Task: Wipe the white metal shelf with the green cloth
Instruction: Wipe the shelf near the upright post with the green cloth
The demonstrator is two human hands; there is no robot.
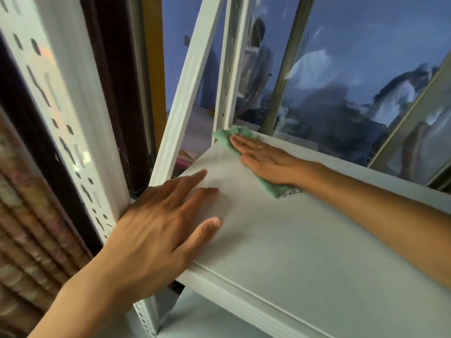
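Note:
The white metal shelf point(280, 235) fills the lower middle of the head view, a flat board between perforated white uprights. My right hand point(266, 159) lies flat, fingers together, pressing the green cloth point(234, 135) onto the shelf's far left corner, next to the rear upright. The cloth shows beyond my fingertips and under my wrist. My left hand point(156, 228) rests on the shelf's near left edge with its fingers spread, holding nothing, beside the front upright.
A perforated front upright point(66, 111) stands at the left, and a rear upright point(229, 69) with a diagonal brace point(188, 89) rises behind the cloth. A glass window point(353, 81) runs right behind the shelf. A lower shelf point(200, 320) shows underneath. A patterned curtain hangs at far left.

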